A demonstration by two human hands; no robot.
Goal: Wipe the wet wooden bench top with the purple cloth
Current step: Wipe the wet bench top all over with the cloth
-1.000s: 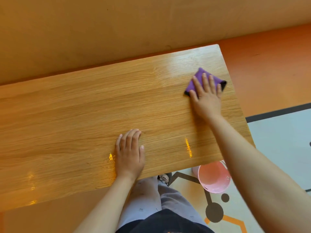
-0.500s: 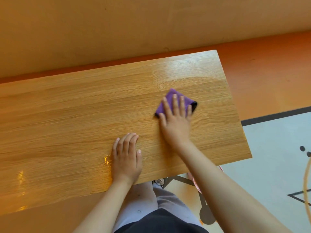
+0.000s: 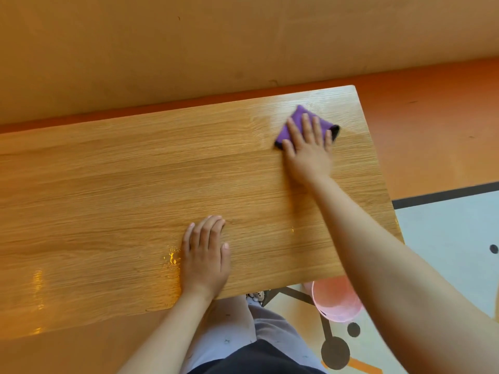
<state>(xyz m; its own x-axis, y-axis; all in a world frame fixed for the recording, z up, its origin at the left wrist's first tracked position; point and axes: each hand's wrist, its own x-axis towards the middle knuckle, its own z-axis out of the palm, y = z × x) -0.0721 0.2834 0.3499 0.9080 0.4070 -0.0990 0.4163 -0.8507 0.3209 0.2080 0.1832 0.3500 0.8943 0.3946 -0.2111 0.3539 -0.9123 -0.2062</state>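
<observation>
Cloth (image 3: 298,122) lies pinned under our flat right hand (image 3: 307,147) for wiping; left hand (image 3: 206,259) rests open, steadying the bench (image 3: 108,190).

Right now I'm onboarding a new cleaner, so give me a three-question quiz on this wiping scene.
1. True or false: the left hand presses the purple cloth.
2. Which lies beside the left hand on the wooden bench top? A) droplets of water B) a sponge
3. Fill in: below the bench's near right corner stands a pink ____.

Key: 1 false, the right hand does; 2 A; 3 bucket.
</observation>
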